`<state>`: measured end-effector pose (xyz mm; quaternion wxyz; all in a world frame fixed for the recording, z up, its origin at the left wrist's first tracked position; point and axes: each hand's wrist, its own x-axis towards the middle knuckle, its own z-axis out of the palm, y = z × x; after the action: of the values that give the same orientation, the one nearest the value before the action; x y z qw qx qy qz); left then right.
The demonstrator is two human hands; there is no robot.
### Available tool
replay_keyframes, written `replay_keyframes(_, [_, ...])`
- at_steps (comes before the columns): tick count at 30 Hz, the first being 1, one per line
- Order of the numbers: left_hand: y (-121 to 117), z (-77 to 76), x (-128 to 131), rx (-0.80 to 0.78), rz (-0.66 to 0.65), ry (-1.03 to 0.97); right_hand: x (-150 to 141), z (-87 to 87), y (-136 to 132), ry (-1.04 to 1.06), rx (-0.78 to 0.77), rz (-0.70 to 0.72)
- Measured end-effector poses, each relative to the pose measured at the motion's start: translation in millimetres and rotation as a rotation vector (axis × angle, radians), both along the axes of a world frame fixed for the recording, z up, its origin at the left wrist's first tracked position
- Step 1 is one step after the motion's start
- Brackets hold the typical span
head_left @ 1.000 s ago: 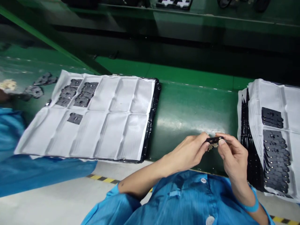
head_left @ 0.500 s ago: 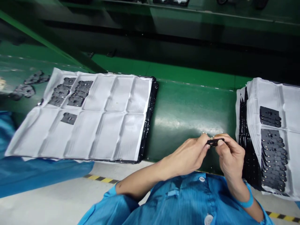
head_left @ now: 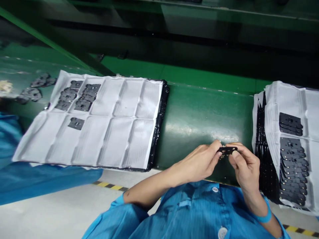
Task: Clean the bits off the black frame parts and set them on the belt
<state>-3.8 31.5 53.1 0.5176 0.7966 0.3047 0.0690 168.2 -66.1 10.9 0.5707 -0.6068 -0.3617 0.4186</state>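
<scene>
A small flat black plate-like part (head_left: 227,150) with slots is pinched between both hands, edge toward me, above the green bench top. My left hand (head_left: 203,162) is closed on its left end. My right hand (head_left: 245,164) grips the right end with thumb and fingers. Tiny pale or brass-coloured bits show at the fingertips, too small to name. To the right, similar black parts (head_left: 293,172) lie overlapping in a row on a white cloth-covered tray (head_left: 312,106). On the left, another white-covered tray (head_left: 99,142) carries several dark plates (head_left: 86,96).
The green bench (head_left: 199,109) runs between the trays. Loose black parts (head_left: 30,94) and a pale heap (head_left: 5,87) lie at the far left, near a blue sleeve (head_left: 10,132) of another person. A green beam (head_left: 54,39) slants down behind the left tray.
Both hands keep hold of the black part, which has turned slightly so its slotted face shows more. The view has shifted a little.
</scene>
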Motion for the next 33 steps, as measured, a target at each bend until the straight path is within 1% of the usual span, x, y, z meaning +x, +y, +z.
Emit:
replay_keyframes(3, [-1,2.0,1,0.01,-0.005,0.01,-1,1.8,3,-0.038,-0.019,-0.032])
replay_keyframes(7, [-4,2.8,1,0.021,-0.003,0.016,-1,-0.4,4,-0.063,-0.019,-0.037])
replay_keyframes(15, [-2,-2.0,1,0.011,-0.018,0.04,1,-5.5,-1,-0.061,0.009,-0.019])
replay_keyframes(17, [-2,-3.3,1,0.025,-0.025,0.068,3,-6.0,-3,-0.036,0.016,0.006])
replay_keyframes(20, [0,-4.8,0,0.037,-0.023,0.095,7,-4.2,-6,-0.014,0.008,0.09])
replay_keyframes(22, [1,-5.2,-1,0.011,-0.008,0.065,9,-1.0,-6,-0.046,-0.024,0.104])
replay_keyframes(25, [4,-4.9,-3,-0.096,0.03,-0.049,7,4.8,-4,-0.117,-0.055,0.06])
replay_keyframes(28, [3,-4.3,-6,-0.183,0.069,-0.139,3,8.7,-3,-0.149,-0.028,0.046])
replay_keyframes(33, [-2,-10.1,-5,-0.242,0.157,-0.235,-4,7.1,-4,-0.167,0.042,0.027])
